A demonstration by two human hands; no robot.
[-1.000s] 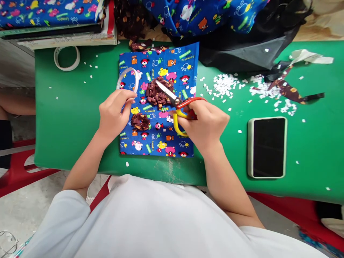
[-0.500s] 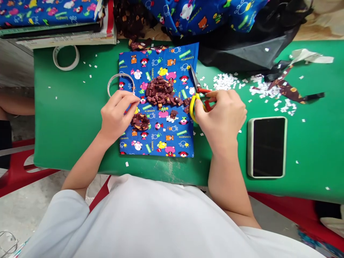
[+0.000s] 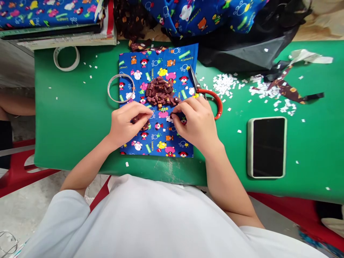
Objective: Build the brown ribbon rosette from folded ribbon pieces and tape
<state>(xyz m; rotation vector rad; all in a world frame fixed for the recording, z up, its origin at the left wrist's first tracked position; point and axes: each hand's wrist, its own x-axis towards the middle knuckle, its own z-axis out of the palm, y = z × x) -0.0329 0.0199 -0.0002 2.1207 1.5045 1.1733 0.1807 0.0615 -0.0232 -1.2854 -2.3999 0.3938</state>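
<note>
A blue cartoon-print cloth [image 3: 169, 147] lies flat, with a heap of small dark-brown spotted pieces [image 3: 160, 92] on it. My right hand [image 3: 195, 122] is closed in a pinch over the cloth, a small brown piece [image 3: 172, 114] at its fingertips. To the left, my left hand [image 3: 130, 120] has thumb and forefinger pressed together; whatever they hold is too small to make out. It partly covers a second, smaller pile of brown pieces [image 3: 145, 125]. Scissors [image 3: 218, 104] with red and yellow handles rest beyond my right hand, blades on the cloth's right edge.
A thin tape ring [image 3: 108, 89] overlaps the cloth's left edge, and a thicker tape roll [image 3: 55, 59] lies farther left. White paper bits [image 3: 225, 84] are scattered right of the scissors. A phone [image 3: 268, 147] lies at the right. Black fabric [image 3: 231, 53] and stacked books [image 3: 67, 41] line the back.
My right hand has let go of the scissors and moved left to a brown piece on the cloth. My left hand has moved right and slightly nearer to me, over the smaller pile.
</note>
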